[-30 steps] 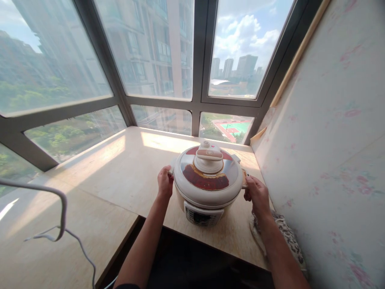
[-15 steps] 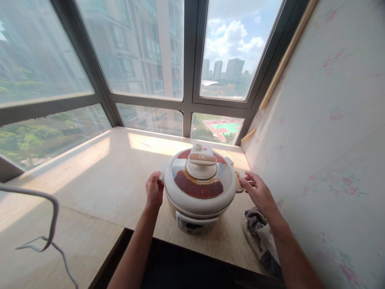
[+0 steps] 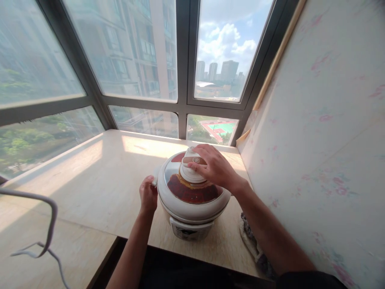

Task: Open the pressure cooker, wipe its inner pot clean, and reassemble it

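A white electric pressure cooker (image 3: 192,212) with a red-brown patterned lid stands on the pale stone windowsill (image 3: 99,180), near its front edge. My left hand (image 3: 148,196) is curled round the cooker's left side handle. My right hand (image 3: 212,167) lies over the lid's white knob handle (image 3: 190,173), fingers bent around it. The cooker's control panel faces me, below the lid.
A crumpled patterned cloth (image 3: 251,245) lies on the sill right of the cooker, against the pale floral wall (image 3: 315,132). A white cable (image 3: 45,228) loops in at the far left. Large windows ring the sill's back. A dark gap lies below the front edge.
My right hand has left the cooker's right side handle and moved up onto the lid's knob. My left hand has stayed on the left handle.
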Motion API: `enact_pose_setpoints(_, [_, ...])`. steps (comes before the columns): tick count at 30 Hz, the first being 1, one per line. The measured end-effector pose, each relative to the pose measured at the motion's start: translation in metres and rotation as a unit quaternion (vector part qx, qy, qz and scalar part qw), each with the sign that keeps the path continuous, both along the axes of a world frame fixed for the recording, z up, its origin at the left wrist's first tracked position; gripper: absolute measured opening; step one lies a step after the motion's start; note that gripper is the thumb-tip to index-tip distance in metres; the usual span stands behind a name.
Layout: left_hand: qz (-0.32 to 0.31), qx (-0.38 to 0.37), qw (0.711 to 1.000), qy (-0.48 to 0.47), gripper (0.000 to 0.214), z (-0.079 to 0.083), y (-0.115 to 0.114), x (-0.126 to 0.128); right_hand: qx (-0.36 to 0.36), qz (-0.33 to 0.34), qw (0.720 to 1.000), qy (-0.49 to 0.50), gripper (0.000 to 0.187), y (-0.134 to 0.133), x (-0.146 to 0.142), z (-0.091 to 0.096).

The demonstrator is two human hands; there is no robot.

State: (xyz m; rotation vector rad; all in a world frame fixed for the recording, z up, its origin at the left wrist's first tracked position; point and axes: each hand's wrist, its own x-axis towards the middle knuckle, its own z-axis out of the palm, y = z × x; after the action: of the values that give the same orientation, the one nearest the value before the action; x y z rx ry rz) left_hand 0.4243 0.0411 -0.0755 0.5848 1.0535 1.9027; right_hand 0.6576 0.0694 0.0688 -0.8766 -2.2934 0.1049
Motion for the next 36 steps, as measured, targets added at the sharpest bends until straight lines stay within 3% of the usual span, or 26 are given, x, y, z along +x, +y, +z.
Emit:
enact_pose_setpoints(5, [-0.01, -0.001, 1.0, -0.003, 0.027, -0.002, 0.0, -0.001, -0.034, 0.0, 0.994, -0.099, 0.042, 0.011, -0.022, -0.002])
enact_pose_setpoints(11, [-0.015, 0.002, 1.0, 0.023, 0.031, -0.001, 0.001, -0.001, -0.022, -0.07, 0.995, -0.074, 0.038, 0.0, -0.025, -0.007])
enact_pose_setpoints(22, [-0.021, -0.001, 1.0, 0.022, 0.029, -0.01, 0.003, -0.003, -0.025, -0.092, 0.993, -0.068, 0.041, 0.002, -0.027, -0.013])
enact_pose_setpoints(25, [-0.022, -0.006, 1.0, 0.013, 0.029, -0.006, 0.003, -0.007, -0.018, -0.095, 0.992, -0.078, 0.04, 0.001, -0.026, -0.012])
enact_pose_setpoints(31, [-0.04, -0.026, 0.999, 0.025, 0.059, 0.011, 0.015, -0.024, -0.014, -0.111, 0.988, -0.105, 0.041, -0.002, -0.029, -0.01])
enact_pose_setpoints(36, [-0.057, -0.041, 0.995, 0.072, 0.055, 0.017, 0.022, -0.018, -0.022, -0.139, 0.982, -0.126, 0.042, -0.006, -0.033, -0.008])
